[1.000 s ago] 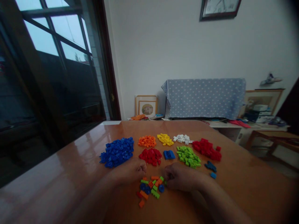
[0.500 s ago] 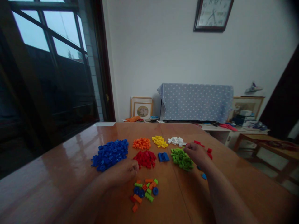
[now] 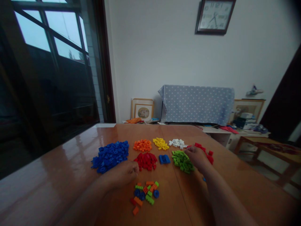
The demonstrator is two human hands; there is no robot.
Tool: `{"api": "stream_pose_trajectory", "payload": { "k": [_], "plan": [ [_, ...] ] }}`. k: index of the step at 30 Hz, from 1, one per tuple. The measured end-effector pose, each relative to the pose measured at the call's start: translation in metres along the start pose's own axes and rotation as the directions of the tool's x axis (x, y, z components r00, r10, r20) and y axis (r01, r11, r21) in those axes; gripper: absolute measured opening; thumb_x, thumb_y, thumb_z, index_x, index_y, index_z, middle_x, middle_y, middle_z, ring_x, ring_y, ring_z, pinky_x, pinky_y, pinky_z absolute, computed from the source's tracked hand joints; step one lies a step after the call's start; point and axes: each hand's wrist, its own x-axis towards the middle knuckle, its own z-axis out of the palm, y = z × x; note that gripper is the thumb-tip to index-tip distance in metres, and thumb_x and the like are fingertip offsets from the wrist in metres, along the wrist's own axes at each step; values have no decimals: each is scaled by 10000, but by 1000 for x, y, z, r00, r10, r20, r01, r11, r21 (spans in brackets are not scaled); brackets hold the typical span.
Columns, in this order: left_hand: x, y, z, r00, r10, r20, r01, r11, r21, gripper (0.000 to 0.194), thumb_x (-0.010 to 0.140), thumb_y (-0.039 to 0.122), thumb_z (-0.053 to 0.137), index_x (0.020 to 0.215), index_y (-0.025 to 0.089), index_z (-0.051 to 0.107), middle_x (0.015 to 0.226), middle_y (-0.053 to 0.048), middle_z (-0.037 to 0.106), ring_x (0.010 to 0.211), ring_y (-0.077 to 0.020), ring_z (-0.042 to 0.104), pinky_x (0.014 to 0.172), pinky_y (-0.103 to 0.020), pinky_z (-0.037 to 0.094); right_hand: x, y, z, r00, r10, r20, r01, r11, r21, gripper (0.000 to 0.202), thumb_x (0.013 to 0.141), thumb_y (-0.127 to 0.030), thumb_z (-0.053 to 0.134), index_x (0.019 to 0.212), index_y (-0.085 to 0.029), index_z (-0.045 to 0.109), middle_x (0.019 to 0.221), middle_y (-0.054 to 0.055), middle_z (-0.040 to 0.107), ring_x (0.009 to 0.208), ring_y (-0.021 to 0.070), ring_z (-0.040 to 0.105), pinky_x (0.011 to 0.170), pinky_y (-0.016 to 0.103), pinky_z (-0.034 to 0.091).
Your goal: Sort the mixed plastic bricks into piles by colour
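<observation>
My left hand point(image 3: 128, 171) is closed, its fingers curled, just below the pile of red building bricks point(image 3: 146, 161) and right of the pile of blue bricks point(image 3: 110, 156). Whatever it may hold is hidden. Fingers pinched, my right hand point(image 3: 194, 153) is at the upper right edge of the green brick pile point(image 3: 182, 161); I cannot make out anything between its fingertips. Between the red and green piles lie a few blue pieces point(image 3: 164, 159). Nearer to me is a mixed group of orange, green, red and blue pieces, among them a green brick point(image 3: 150, 199) and a round blue piece point(image 3: 156, 193).
Farther back on the wooden table point(image 3: 77, 157) are piles of orange bricks point(image 3: 142, 145), yellow bricks point(image 3: 161, 143) and white bricks point(image 3: 177, 143). More red bricks point(image 3: 209, 157) lie beyond my right hand. A cloth-covered object point(image 3: 197, 103) stands behind the table.
My right hand has shifted slightly left and down at the green pile, and more of the red bricks behind it show. My left hand has barely moved.
</observation>
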Motion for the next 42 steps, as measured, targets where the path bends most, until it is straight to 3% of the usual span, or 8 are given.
{"api": "stream_pose_trajectory", "payload": {
  "k": [4,8,12,16,19,29,37,42],
  "plan": [
    [0,-5,2,1000,23,-3,-23,1000,-13,196,798,258,466,869,188,634,830,-6,655,752,-156,583,605,-226,353,-8,-17,-5,998,-62,-19,62,998,2,269,859,-382,458,792,-177,617,733,54,646,681,180,574,571,253,353],
    [1,-8,4,1000,17,24,-16,998,-54,210,779,242,474,902,194,637,838,-5,662,740,-155,596,572,-217,351,-26,-43,0,973,-228,26,226,972,70,261,870,-383,448,791,-181,592,690,13,599,659,160,543,567,243,343],
    [0,-6,4,1000,17,27,-16,999,-39,229,761,212,475,912,195,646,839,-5,676,744,-152,604,588,-214,364,-50,-71,13,872,-425,244,392,904,174,184,864,-314,479,818,-181,598,728,-7,592,678,139,528,592,232,341],
    [0,-4,4,1000,20,16,-20,1000,-24,237,748,195,476,911,197,648,842,-5,681,749,-150,601,587,-209,359,-69,-86,26,770,-462,440,422,886,191,102,829,-234,511,822,-184,600,676,-30,549,622,114,471,552,216,295],
    [1,-2,7,999,24,31,-23,999,-34,212,759,214,489,896,192,650,828,-6,679,719,-143,593,564,-207,349,-78,-91,33,725,-466,507,423,882,206,95,823,-219,525,862,-194,607,699,-29,571,632,112,484,562,208,303],
    [1,8,21,999,-52,18,51,998,38,269,742,477,633,793,213,649,740,-10,650,640,-152,543,493,-230,262,-95,-103,41,687,-423,591,430,892,139,116,857,-291,545,900,-221,628,757,-17,633,662,118,540,567,201,311],
    [9,-8,36,1000,-26,16,26,999,28,125,755,292,579,776,197,657,686,-5,639,601,-138,526,501,-232,260,-94,-100,44,684,-449,575,458,878,142,113,862,-292,530,888,-230,622,764,-16,648,670,125,560,563,206,313],
    [10,-5,34,999,-28,-27,28,1000,-2,148,713,239,569,838,200,637,794,-7,660,683,-144,544,509,-213,286,-91,-97,45,693,-449,564,458,879,136,96,854,-272,538,862,-217,616,780,-9,645,682,125,548,590,209,323]
  ]
}}
